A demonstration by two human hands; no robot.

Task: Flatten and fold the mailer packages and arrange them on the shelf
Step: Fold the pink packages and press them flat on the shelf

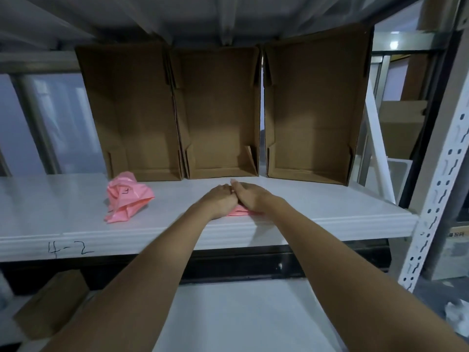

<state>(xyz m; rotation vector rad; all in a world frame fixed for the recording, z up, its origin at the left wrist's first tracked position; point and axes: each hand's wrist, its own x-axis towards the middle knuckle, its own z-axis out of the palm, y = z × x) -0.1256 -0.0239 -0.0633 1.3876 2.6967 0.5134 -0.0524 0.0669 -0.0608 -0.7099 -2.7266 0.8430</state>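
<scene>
Both hands, left (220,200) and right (250,198), press flat, fingers straight, on a pink mailer (238,211).

Crumpled pink mailer (127,196): glossy plastic, bunched and wrinkled, dark handwritten mark on top, lying on white shelf (317,201) left of centre, just before leftmost cardboard box. Second pink mailer (238,212): flattened near shelf front edge, mostly hidden, only small pink strip showing.

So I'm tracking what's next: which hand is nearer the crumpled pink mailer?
Left. The left hand lies just right of the crumpled pink mailer, apart from it; the right hand is beyond the left, farther right.
</scene>
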